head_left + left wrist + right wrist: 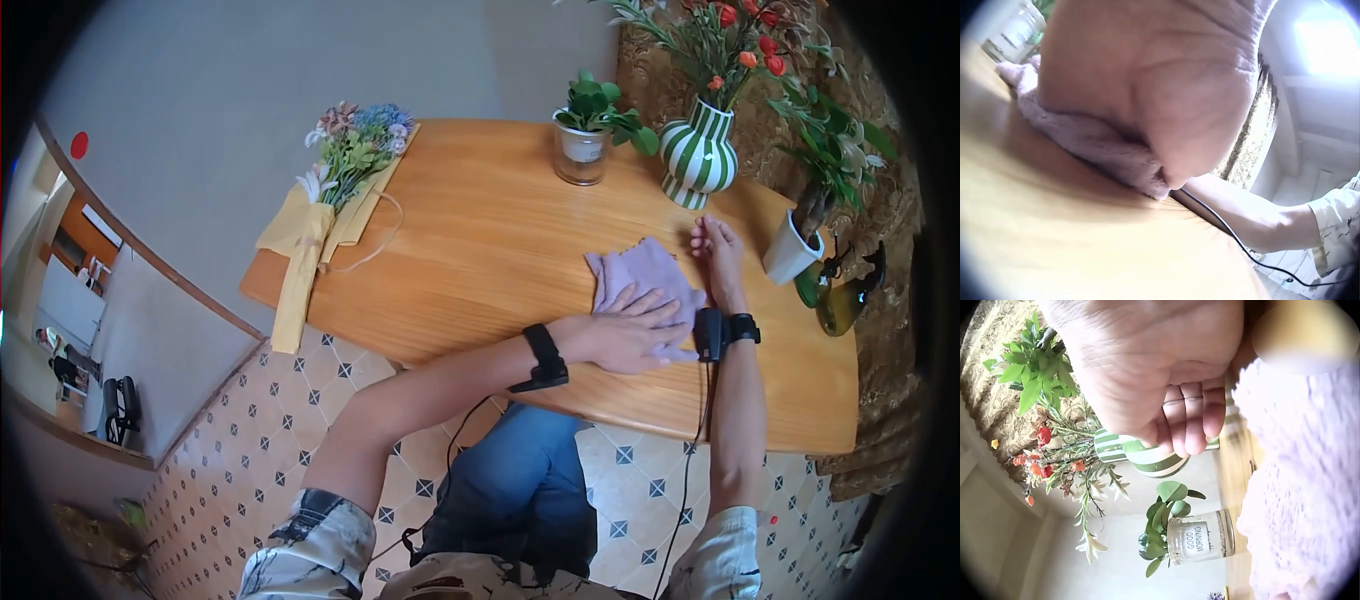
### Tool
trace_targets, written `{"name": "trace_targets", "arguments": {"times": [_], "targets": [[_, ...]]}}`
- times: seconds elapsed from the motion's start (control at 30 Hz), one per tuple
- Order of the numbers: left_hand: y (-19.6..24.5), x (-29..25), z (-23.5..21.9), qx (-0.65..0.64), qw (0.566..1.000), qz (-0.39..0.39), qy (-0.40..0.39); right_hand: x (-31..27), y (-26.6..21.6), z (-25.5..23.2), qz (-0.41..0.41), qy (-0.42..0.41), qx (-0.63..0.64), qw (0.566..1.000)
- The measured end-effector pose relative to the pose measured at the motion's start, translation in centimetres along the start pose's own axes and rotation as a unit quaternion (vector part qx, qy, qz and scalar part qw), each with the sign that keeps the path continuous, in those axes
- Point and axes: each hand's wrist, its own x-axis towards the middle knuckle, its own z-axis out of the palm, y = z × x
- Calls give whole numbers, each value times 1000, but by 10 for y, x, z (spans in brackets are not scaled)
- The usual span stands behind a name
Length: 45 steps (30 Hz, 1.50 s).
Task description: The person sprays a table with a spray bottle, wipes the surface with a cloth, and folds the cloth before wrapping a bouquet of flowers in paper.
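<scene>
A purple fluffy cloth [650, 268] lies rumpled on the wooden table [480, 230], toward its right side. My left hand [640, 335] rests flat over the cloth's near part, fingers spread and pointing right. In the left wrist view the palm of that hand [1147, 94] presses on the folded cloth [1097, 147]. My right hand [722, 255] lies just right of the cloth, its fingers loosely curled with nothing in them. The right wrist view shows those relaxed fingers [1191, 419] beside the cloth [1304, 475].
A glass jar plant [582, 150] and a green-striped vase [698, 160] with flowers stand at the back. On the right are a white potted plant [792, 250] and a dark green bottle [845, 303]. A bouquet on yellow paper [300, 260] lies at the left edge.
</scene>
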Motion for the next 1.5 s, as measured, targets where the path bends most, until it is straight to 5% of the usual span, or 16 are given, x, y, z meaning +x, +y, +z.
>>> {"name": "trace_targets", "arguments": {"times": [0.2,0.33,0.4,0.47,0.67,0.8,0.9,0.97,1.1,1.2,1.23,1.27,1.3,1.37,1.5], "targets": [[-38,-40,-17,25,997,-58,42,-4,-4,2,9,15,-12,1000],[-107,-72,-43,-174,969,79,156,-3,-2,2,4,11,-4,1000],[-112,-107,-57,-87,977,-138,136,-3,-3,2,4,13,-1,1000],[-157,-116,-46,2,938,-337,76,-4,-4,3,1,11,-2,1000],[-161,-109,-55,5,904,-416,96,-1,0,3,4,10,-10,1000],[-133,-102,-60,-29,918,-385,89,0,0,3,0,11,-8,1000],[-91,-86,-69,-38,962,-268,26,-2,-1,4,4,12,-15,1000],[-75,-67,-62,-125,989,-75,28,-2,-1,4,5,10,-21,1000],[-49,-30,-49,-143,984,-80,69,-2,-2,4,9,8,-18,1000],[-70,-1,-51,-300,950,-55,68,-3,-3,3,8,15,-11,1000],[-88,4,-44,-503,852,-54,134,-2,-2,3,6,10,-14,1000],[-95,7,-46,-679,707,-52,192,-2,-1,4,4,6,-16,1000],[-104,5,-48,-679,707,-54,190,-2,0,4,6,7,-15,1000],[-114,-5,-60,-794,533,-64,288,-1,-1,4,3,4,-19,1000],[-137,-12,-45,-832,456,-61,310,-1,-1,6,15,1,-21,1000]]}}
